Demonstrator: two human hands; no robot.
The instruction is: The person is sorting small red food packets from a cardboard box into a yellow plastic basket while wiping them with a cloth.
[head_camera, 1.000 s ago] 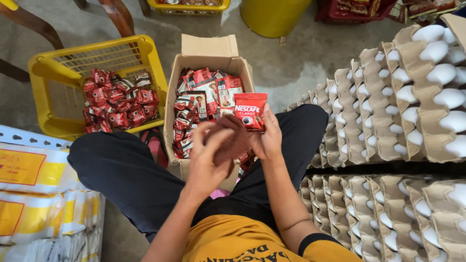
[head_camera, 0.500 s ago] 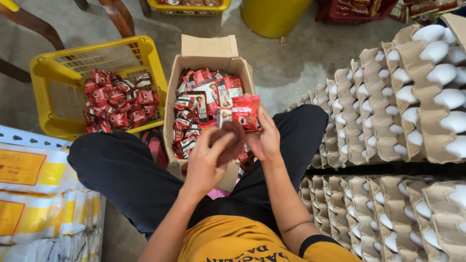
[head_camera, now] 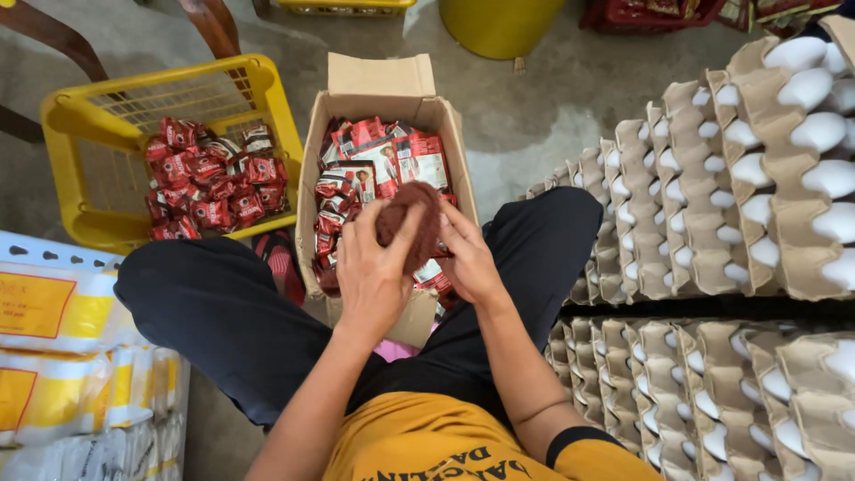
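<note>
On a bare concrete floor, a seated person's forearms reach forward between their knees. The left hand (head_camera: pixel 372 267) and right hand (head_camera: pixel 468 258) meet with fingers curled, clasping a blurred dark red sachet (head_camera: pixel 408 218) between them, directly over the open cardboard box (head_camera: pixel 383 93) of red packets. Left of the hands sits a yellow basket (head_camera: pixel 67 178); right, stacked egg trays (head_camera: pixel 712 205).

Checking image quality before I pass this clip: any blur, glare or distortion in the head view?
Head view: even, soft light with faint shadows. The packet between the left hand and right hand is motion-blurred to a reddish-brown smear. The cardboard box, yellow basket and egg trays are sharp. The white eggs look near overexposed. The wide lens bends the frame edges slightly.
</note>
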